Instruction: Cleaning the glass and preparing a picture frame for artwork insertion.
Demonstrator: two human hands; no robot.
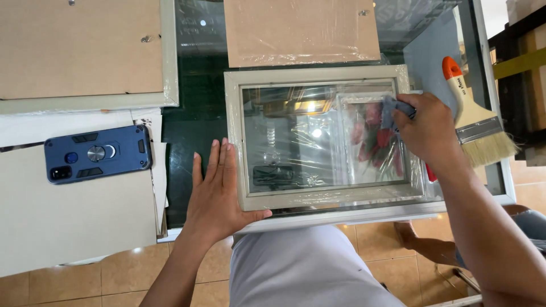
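Pressing down on glass like that is where I'd worry: the picture frame (318, 136) sits right at the near edge of the glass table (193, 119), and a hard wipe from the right hand (424, 128) could nudge it toward the person's lap if the left lets go. The plastic wrap over the frame's border looks slick too, so the palm may well skid. Too much weight near the pane's right side might also crack it, I reckon.

Now the hands. The left hand (219, 190) lies flat, fingers pressed together and pointing away, its heel on the frame's lower-left corner, thumb along the bottom rail. The right is curled, fingers pinching a small grey-blue cloth (395, 108) against the glass at the upper right, wrist bent inward. A paintbrush (475, 116) rests just beyond it; a blue phone (98, 153) lies well off to the left.
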